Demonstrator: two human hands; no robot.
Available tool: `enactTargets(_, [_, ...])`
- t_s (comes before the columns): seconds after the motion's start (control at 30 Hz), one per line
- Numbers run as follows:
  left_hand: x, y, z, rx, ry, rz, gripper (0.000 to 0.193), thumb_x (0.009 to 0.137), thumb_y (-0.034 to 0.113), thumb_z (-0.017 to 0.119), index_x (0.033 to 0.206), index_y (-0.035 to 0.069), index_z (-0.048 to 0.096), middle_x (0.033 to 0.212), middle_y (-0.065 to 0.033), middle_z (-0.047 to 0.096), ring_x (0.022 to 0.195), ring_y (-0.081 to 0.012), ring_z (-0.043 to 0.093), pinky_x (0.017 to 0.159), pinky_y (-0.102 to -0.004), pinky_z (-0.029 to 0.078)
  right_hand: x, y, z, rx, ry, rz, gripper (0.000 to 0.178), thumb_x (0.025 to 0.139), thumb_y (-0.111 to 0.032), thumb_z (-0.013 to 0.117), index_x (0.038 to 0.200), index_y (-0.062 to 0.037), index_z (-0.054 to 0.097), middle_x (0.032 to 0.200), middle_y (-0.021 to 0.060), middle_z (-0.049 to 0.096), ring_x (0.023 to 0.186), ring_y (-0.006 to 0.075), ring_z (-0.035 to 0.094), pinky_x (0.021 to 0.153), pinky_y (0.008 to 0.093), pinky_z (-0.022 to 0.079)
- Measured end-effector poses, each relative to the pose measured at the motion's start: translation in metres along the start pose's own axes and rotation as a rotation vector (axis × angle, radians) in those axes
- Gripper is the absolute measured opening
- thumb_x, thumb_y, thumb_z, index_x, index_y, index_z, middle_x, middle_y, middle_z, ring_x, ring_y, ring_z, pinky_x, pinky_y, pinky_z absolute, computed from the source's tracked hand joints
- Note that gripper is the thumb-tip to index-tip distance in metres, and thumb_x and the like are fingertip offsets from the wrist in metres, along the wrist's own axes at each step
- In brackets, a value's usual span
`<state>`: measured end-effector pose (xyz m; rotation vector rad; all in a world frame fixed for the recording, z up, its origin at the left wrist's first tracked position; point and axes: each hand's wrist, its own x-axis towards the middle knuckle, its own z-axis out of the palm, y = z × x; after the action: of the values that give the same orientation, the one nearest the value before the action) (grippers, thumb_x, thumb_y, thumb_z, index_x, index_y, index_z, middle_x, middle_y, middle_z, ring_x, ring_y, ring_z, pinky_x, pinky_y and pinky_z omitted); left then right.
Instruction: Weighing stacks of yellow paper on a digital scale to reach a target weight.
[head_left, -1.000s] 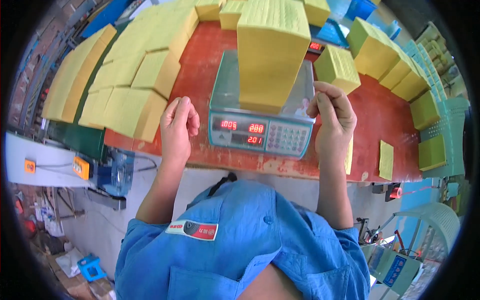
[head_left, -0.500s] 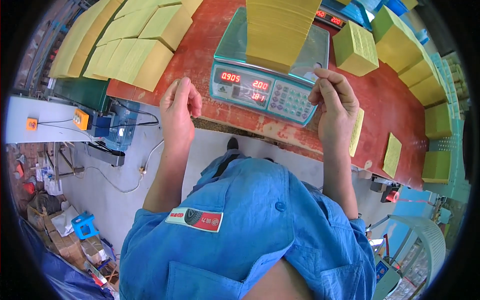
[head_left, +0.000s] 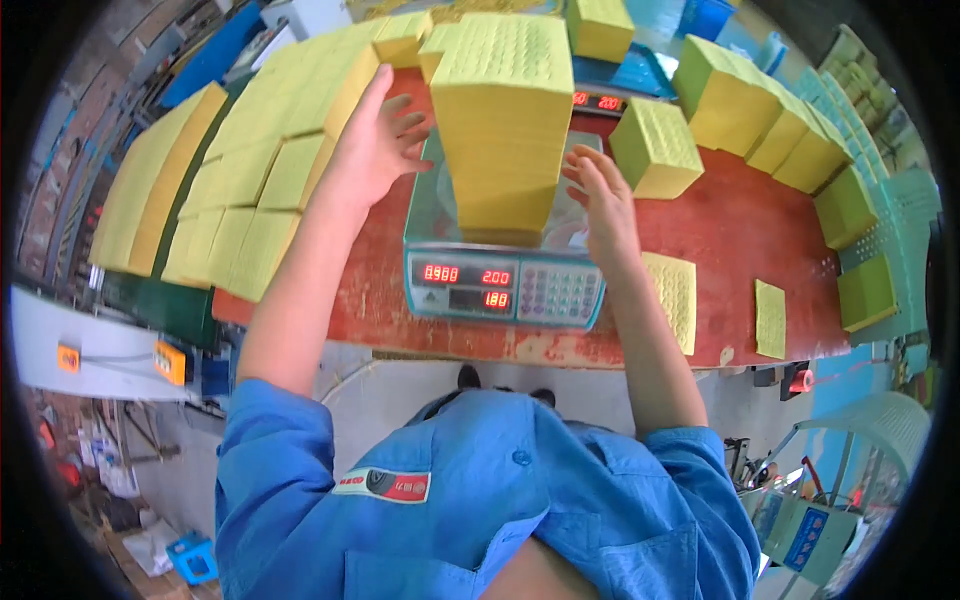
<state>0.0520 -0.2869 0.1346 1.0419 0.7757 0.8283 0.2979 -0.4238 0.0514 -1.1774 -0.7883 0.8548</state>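
Observation:
A tall stack of yellow sheets [head_left: 503,120] stands on the pan of a digital weighing scale [head_left: 500,285] with red lit digits. My left hand [head_left: 375,140] is raised with fingers spread just left of the stack, not clearly touching it. My right hand [head_left: 600,200] is open beside the stack's lower right side, over the scale pan. Neither hand holds anything.
The scale sits on a red table [head_left: 740,230]. Rows of yellow stacks [head_left: 240,170] lie at the left and more yellow blocks [head_left: 655,145] at the back right. A thin yellow pile [head_left: 672,295] and a single yellow sheet [head_left: 770,318] lie right of the scale.
Both hands left the scale's front corners and rose to the two sides of the yellow stack. The view tilted up.

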Motion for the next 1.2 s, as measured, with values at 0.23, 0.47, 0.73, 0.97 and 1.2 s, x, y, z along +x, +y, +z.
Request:
enactTargets(0.23, [0.042,0.031,0.031,0.114,-0.256,-0.213,0.07,0.088,0.056,0.061,0.136,0.007,0.051,0.132,-0.0097,0.059,0.114,-0.0254,0.058,0.098,-0.0462,0.043,-0.002,0.015,0.051,0.103,0.1,-0.045,0.043,0.102,-0.03,0.047,0.132,0.0009,0.053,0.124,0.0126,0.059,0.114,0.0202,0.054,0.099,0.0319,0.042])
enactTargets(0.47, [-0.021,0.037,0.027,0.169,-0.307,-0.286,0.061,0.092,0.048,0.055,0.134,0.005,0.053,0.127,-0.0119,0.062,0.114,-0.0217,0.06,0.097,-0.0377,0.047,-0.087,0.009,0.057,-0.008,0.204,-0.038,0.041,0.1,-0.019,0.049,0.134,0.0046,0.049,0.126,0.0137,0.056,0.115,0.019,0.053,0.1,0.0308,0.041])
enactTargets(0.73, [-0.007,0.061,0.02,0.271,-0.45,-0.274,0.057,0.095,0.042,0.051,0.133,0.001,0.052,0.124,-0.0133,0.064,0.112,-0.0218,0.062,0.098,-0.0343,0.048,-0.137,0.057,0.036,-0.024,0.179,0.162,0.035,0.101,-0.024,0.053,0.126,0.0004,0.055,0.111,0.0073,0.064,0.1,0.0119,0.058,0.087,0.0269,0.047])
enactTargets(0.97, [-0.001,0.053,0.029,0.376,-0.427,-0.351,0.06,0.097,0.043,0.051,0.14,0.002,0.045,0.131,-0.0123,0.059,0.115,-0.0211,0.06,0.101,-0.0361,0.047,-0.119,0.081,0.051,0.844,-0.044,0.391,0.049,0.101,-0.038,0.052,0.132,-0.0003,0.054,0.122,0.0082,0.064,0.108,0.0177,0.062,0.092,0.0333,0.05])
enactTargets(1.2, [-0.04,0.024,0.052,0.113,-0.271,-0.231,0.054,0.102,0.042,0.039,0.138,0.003,0.048,0.133,-0.0106,0.058,0.118,-0.0209,0.058,0.101,-0.0359,0.046,-0.127,0.0,-0.021,0.577,-0.08,0.375,0.052,0.1,-0.035,0.055,0.138,0.0006,0.048,0.133,0.0088,0.057,0.12,0.016,0.054,0.103,0.0324,0.041])
